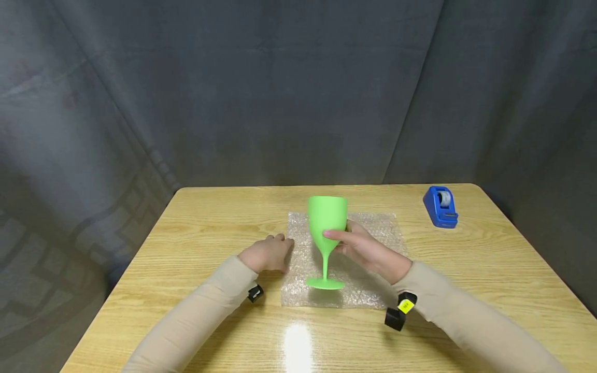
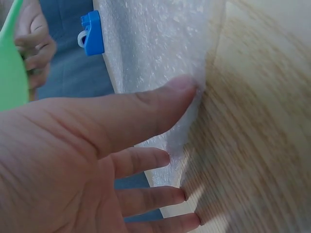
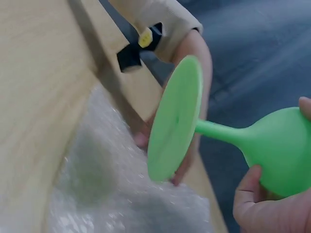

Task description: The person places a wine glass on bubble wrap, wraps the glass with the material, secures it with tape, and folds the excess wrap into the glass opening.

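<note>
A green plastic goblet (image 1: 328,217) is held upright over the middle of the bubble wrap by my right hand (image 1: 368,251). The thumb lies across the front of the bowl, and the other fingers curl behind it. In the right wrist view the round foot and thin stem of the goblet (image 3: 279,145) show. My left hand (image 1: 270,254) is at the left edge of the bubble wrap sheet (image 1: 298,290). In the left wrist view its thumb touches the edge of the bubble wrap (image 2: 160,53), and the other fingers reach the tabletop, fairly straight.
A blue tape dispenser (image 1: 440,210) with a roll of tape stands at the back right of the wooden table (image 1: 224,217). Dark grey curtains (image 1: 280,103) hang behind the table and at both sides.
</note>
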A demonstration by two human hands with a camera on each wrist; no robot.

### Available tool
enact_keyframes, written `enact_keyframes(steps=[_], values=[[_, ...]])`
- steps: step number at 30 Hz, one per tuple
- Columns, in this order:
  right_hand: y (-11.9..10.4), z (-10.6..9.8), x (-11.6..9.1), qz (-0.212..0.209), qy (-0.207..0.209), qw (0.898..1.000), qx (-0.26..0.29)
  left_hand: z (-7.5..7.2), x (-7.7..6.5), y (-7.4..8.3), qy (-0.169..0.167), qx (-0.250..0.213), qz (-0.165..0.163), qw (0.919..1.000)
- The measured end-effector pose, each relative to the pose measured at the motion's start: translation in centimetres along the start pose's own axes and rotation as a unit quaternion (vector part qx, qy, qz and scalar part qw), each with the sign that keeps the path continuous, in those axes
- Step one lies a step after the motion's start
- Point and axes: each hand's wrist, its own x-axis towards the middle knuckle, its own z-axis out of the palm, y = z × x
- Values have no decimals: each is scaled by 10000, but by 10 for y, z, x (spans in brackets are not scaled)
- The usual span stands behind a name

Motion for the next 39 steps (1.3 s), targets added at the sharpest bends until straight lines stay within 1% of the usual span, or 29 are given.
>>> enact_keyframes(steps=[3,6,8,11,14,18,26,31,36,39], values=[[7,7,7,378,-49,9991,170,1,0,0,-2,17,-18,10000],[13,12,13,705,109,9970,286,2,1,0,10,61,-37,10000],[16,14,17,875,194,9955,303,2,1,0,8,105,-48,9999],[20,17,21,1035,152,9941,300,2,1,0,9,125,-47,9999],[24,19,24,1099,53,9937,233,1,0,0,-10,76,-62,10000],[27,18,30,1210,41,9925,147,0,1,0,-21,7,-78,10000],[30,18,35,1500,57,9886,79,2,3,0,7,107,-69,9999],[32,20,35,1574,96,9875,72,1,2,0,28,176,-95,9998],[35,19,38,1604,104,9869,-107,2,2,-1,32,145,-83,9999],[36,18,40,1598,70,9866,-325,3,2,-1,37,145,-67,9999]])
